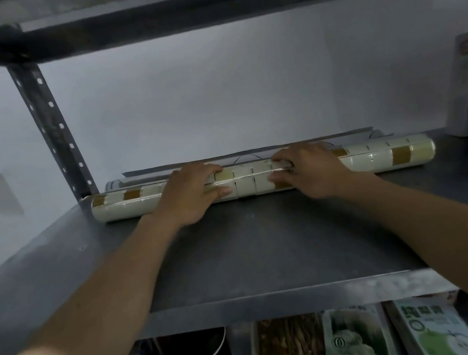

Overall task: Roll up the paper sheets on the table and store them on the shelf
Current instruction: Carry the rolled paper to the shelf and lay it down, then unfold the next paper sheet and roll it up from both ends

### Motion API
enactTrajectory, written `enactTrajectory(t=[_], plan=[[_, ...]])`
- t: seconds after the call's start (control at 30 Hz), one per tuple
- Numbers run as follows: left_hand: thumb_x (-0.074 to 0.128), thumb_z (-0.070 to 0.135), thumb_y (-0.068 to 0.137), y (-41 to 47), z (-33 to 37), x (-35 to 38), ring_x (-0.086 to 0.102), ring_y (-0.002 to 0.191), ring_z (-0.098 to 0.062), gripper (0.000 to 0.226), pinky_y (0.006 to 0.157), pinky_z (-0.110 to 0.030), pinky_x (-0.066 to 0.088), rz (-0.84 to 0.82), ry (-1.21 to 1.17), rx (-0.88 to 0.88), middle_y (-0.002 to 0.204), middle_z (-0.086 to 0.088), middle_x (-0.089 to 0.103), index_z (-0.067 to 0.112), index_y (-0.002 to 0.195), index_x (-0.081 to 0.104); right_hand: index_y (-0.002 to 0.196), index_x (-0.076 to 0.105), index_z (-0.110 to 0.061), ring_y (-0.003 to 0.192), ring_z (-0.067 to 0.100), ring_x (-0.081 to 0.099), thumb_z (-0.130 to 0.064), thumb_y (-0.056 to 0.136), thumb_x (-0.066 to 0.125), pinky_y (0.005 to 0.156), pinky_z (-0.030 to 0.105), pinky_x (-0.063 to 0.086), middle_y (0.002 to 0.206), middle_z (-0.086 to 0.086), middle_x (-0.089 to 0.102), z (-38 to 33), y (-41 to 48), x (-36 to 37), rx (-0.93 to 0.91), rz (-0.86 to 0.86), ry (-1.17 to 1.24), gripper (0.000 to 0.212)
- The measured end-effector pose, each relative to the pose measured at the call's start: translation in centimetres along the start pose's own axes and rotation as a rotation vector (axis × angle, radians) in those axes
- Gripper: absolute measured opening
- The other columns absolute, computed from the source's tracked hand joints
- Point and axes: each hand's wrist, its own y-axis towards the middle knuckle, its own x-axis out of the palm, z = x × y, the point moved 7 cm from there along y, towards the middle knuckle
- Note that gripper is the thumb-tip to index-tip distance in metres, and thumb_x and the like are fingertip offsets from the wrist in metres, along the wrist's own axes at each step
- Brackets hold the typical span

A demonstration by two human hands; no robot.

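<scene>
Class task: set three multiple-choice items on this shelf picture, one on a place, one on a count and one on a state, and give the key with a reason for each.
1. Where does the cream roll lie?
A. on the grey shelf, in front of another roll
B. on the floor
C. on the board above

2. How many hands hold it?
A. none
B. one
C. two

3. What state is the cream paper in?
A. spread flat
B. rolled into a tube
C. crumpled into a ball

Key: 1 A, it rests on the shelf board with the pale roll behind it; 2 C, the left hand and the right hand both hold it; 3 B, it forms one long tube.
</scene>
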Motion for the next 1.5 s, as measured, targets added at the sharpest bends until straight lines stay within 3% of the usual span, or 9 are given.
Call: enactTrajectory(t=[0.2,0.43,0.8,1.03,1.3,1.5], plan=[[0.061,0.053,0.084,-0.1,0.5,-0.3,0.045,0.117,-0.017,0.059,0.101,-0.038,0.035,0.038,-0.014,0.029,0.127,0.004,0.054,0.028,0.136,0.046,0.140,0.040,-0.026,0.124,0.023,0.044,-0.061,0.088,0.046,0.107,0.042,0.028,0.137,0.002,0.051,-0.6,-0.3,-0.1,-0.030,0.027,-0.026,0.063],[0.057,0.055,0.081,0.0,1.3,-0.4,0.045,0.117,-0.019,0.061,0.101,-0.039,0.035,0.061,-0.011,0.095,0.128,0.001,0.055,0.025,0.134,0.049,0.143,0.035,-0.025,0.131,0.023,0.037,-0.062,0.086,0.049,0.109,0.042,0.025,0.145,0.002,0.043,-1.3,-0.5,-0.3,-0.080,0.033,-0.056,0.069],[0.057,0.046,0.090,-1.1,3.1,-2.2,0.037,0.132,-0.017,0.055,0.109,-0.034,0.026,0.098,0.058,0.127,0.143,0.004,0.045,0.023,0.139,0.045,0.142,0.040,-0.019,0.135,0.026,0.037,-0.052,0.088,0.056,0.115,0.046,0.020,0.146,0.006,0.043,-3.0,-1.7,-1.8,-0.165,0.104,-0.102,0.066],[0.055,0.048,0.090,-4.7,3.9,-3.4,0.029,0.139,-0.019,0.058,0.115,-0.041,0.023,0.084,0.108,0.046,0.151,0.000,0.036,0.025,0.141,0.042,0.140,0.044,-0.018,0.133,0.026,0.041,-0.050,0.089,0.056,0.114,0.047,0.024,0.143,0.007,0.046,-5.8,-4.4,-2.6,-0.163,0.170,-0.116,0.062],[0.048,0.053,0.091,-10.7,6.6,-5.2,0.024,0.141,-0.018,0.060,0.116,-0.042,0.019,0.071,0.191,-0.008,0.153,0.001,0.030,0.024,0.143,0.038,0.139,0.044,-0.017,0.134,0.026,0.038,-0.051,0.089,0.054,0.113,0.045,0.023,0.145,0.008,0.044,-9.0,-9.1,-2.3,-0.123,0.115,-0.082,0.062],[0.042,0.052,0.094,-16.2,7.7,-7.5,0.015,0.144,-0.016,0.061,0.116,-0.035,0.011,0.015,0.225,-0.188,0.156,0.005,0.021,0.027,0.147,0.028,0.143,0.037,-0.018,0.137,0.022,0.034,-0.050,0.093,0.048,0.114,0.039,0.020,0.149,0.005,0.039,-12.3,-12.9,-3.4,-0.184,0.086,0.045,0.060]])
